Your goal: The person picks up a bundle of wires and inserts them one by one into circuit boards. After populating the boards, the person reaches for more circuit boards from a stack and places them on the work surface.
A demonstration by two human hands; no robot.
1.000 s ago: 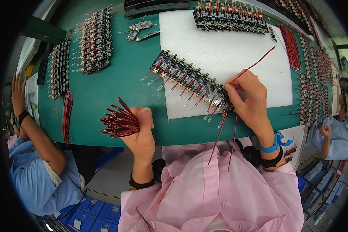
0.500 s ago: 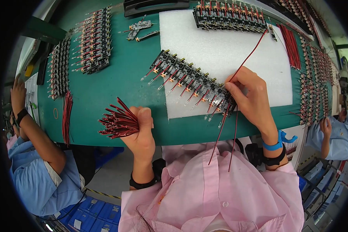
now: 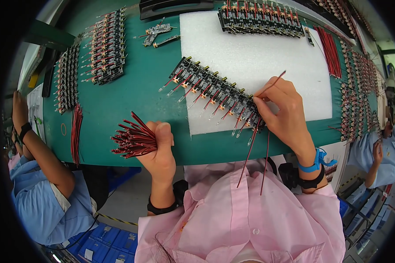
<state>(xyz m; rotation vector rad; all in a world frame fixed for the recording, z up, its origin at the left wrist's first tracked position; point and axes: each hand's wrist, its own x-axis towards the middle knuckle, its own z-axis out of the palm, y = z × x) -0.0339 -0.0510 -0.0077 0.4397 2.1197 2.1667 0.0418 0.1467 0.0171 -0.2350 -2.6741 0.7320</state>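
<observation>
My left hand (image 3: 161,149) is closed round a thick bundle of dark red wires (image 3: 135,139), held above the table's near edge with the cut ends fanned out to the left. A slanting row of small circuit boards (image 3: 215,90), with clear LEDs and short red leads along its near side, lies across the white foam sheet (image 3: 294,57). At the row's right end, my right hand (image 3: 281,105) pinches a single red wire (image 3: 274,82) close to the boards; its far end points up and right. Two long red wires (image 3: 265,164) hang from that end over the table edge.
More board rows stand at the back (image 3: 261,19) and left (image 3: 105,48). Loose boards (image 3: 158,33) lie near a black tray (image 3: 175,8). Red wire bundles rest at right (image 3: 328,52) and left (image 3: 76,136). Co-workers sit on both sides.
My right hand has drawn the single wire down and left to the boards, so less of it sticks up. My left hand and its bundle stay nearly still.
</observation>
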